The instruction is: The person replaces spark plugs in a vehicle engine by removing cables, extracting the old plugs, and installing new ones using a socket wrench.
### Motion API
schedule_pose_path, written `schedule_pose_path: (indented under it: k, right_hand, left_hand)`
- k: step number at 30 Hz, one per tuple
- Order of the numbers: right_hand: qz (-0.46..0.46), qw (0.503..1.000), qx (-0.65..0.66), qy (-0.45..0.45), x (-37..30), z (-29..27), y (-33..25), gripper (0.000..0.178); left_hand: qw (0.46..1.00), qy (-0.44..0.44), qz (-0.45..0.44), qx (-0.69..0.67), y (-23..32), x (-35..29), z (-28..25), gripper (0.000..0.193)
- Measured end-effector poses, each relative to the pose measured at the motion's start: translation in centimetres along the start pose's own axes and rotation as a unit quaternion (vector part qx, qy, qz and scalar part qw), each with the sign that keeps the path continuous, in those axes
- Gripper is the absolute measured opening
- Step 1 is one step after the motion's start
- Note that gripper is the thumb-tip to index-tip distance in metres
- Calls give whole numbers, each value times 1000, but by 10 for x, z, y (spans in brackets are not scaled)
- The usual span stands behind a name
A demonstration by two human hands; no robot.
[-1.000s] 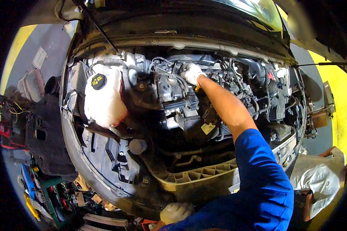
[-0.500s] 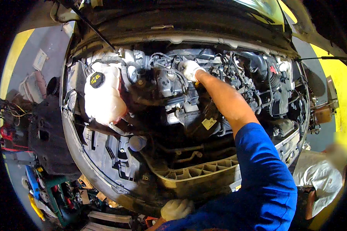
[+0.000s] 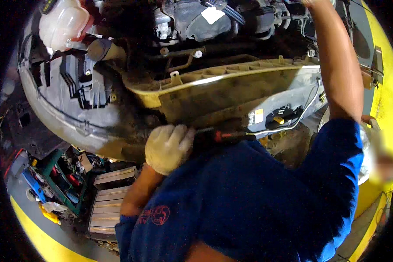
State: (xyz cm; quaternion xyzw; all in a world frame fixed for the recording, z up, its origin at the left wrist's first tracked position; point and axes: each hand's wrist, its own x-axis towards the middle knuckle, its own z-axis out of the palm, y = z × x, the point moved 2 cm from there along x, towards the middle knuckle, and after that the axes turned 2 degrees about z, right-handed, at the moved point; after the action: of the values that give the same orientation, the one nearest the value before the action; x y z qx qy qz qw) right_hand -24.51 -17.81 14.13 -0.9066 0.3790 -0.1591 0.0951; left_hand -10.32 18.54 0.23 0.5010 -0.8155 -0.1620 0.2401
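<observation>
My left hand, in a pale work glove, is at the front edge of the car, close to my blue shirt. Its fingers are curled closed; what lies under them is hidden. Just right of it, against the shirt, is a dark object with a red part, its kind unclear. My right arm reaches up across the right side of the engine bay. Only the edge of my right hand shows at the top of the picture, its fingers cut off. The engine's dark cover bears a white label.
A white coolant tank is at the upper left. The front crossmember spans the bay. A slatted wooden crate and a green tool cart stand lower left. Another person in a light shirt is close by at right.
The view has swung down and toward the front of the car. My left hand has come up into fuller view, and my right hand has gone from the engine's middle to the top edge.
</observation>
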Motion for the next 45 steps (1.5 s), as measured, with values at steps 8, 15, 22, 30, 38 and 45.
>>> schedule_pose_path:
  k: [8,15,22,30,38,45]
  right_hand:
    - [153,962,122,188,-271,-83,-13,22]
    - [441,628,527,365,-415,9,-47,40]
    - [257,581,720,277,-407,0,-62,49]
    - [-95,930,346,-80,-357,-13,-180,32]
    - [-414,855,275,-149,-386,4,-264,23]
    - [-553,797,201,-134,-408,12,-334,25]
  left_hand:
    - [998,-37,-28,42,29,0,5,24]
    - [987,-55,-95,119,47,-10,10,33]
    - [980,150,-118,61,61,2,-11,29]
    - [707,278,-256,-598,180,-41,-44,62]
    - [770,508,-327,-203,255,-141,14,25]
    - [599,634,-384,-303,288,-201,10,28]
